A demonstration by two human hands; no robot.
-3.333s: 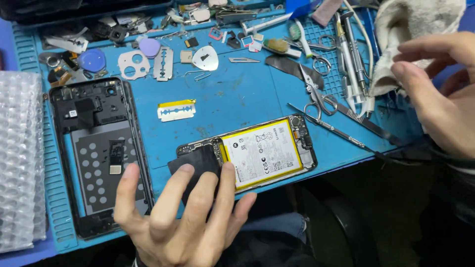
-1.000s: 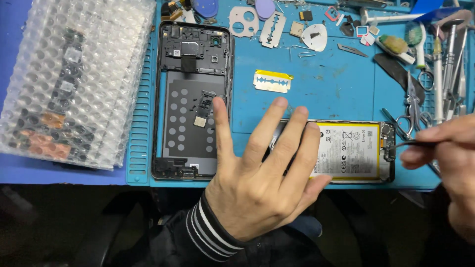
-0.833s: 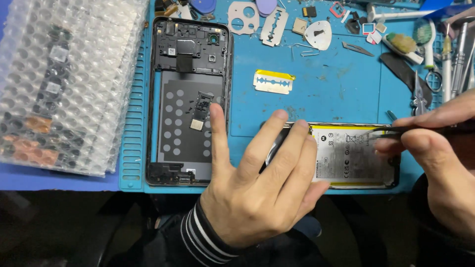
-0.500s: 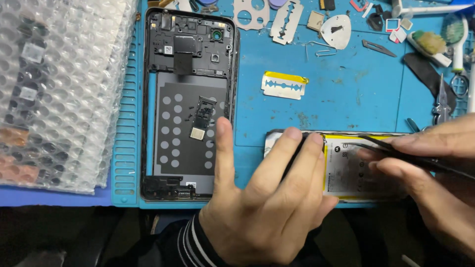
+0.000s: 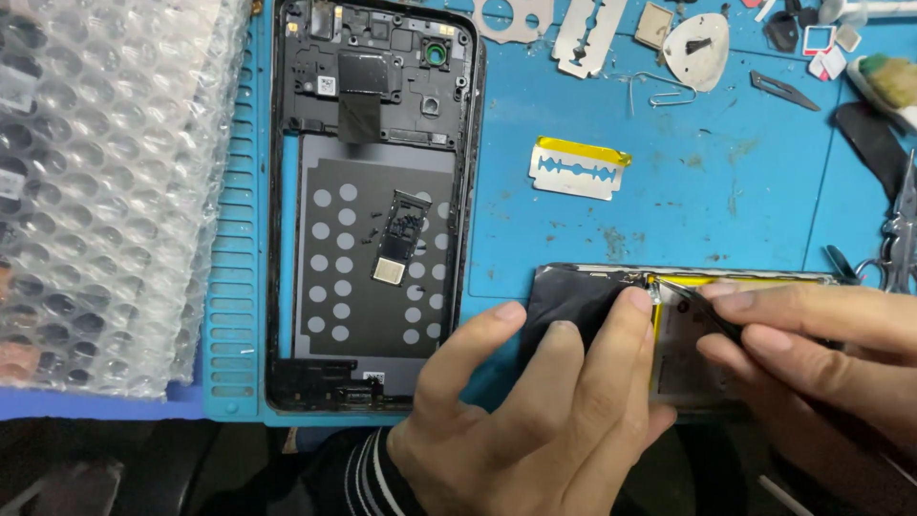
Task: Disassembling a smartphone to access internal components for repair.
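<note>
An opened phone body [image 5: 597, 296] with a yellow-edged battery lies near the front edge of the blue mat [image 5: 735, 182]. My left hand [image 5: 544, 411] presses flat on its left, dark end, fingers spread. My right hand [image 5: 812, 354] pinches thin black tweezers [image 5: 702, 306], whose tip rests by the battery's upper left corner. Most of the battery is hidden under both hands.
A black phone back frame [image 5: 373, 201] with small loose parts lies to the left. Bubble wrap [image 5: 105, 182] covers the far left. A razor blade [image 5: 578, 169] lies in mid-mat; another blade [image 5: 587, 24], a pick [image 5: 697, 38], scissors [image 5: 893, 248] and small tools line the top and right.
My right hand came in from the right with the tweezers and set their tip on the phone by the battery. The left hand stayed pressed on the phone. The view moved closer.
</note>
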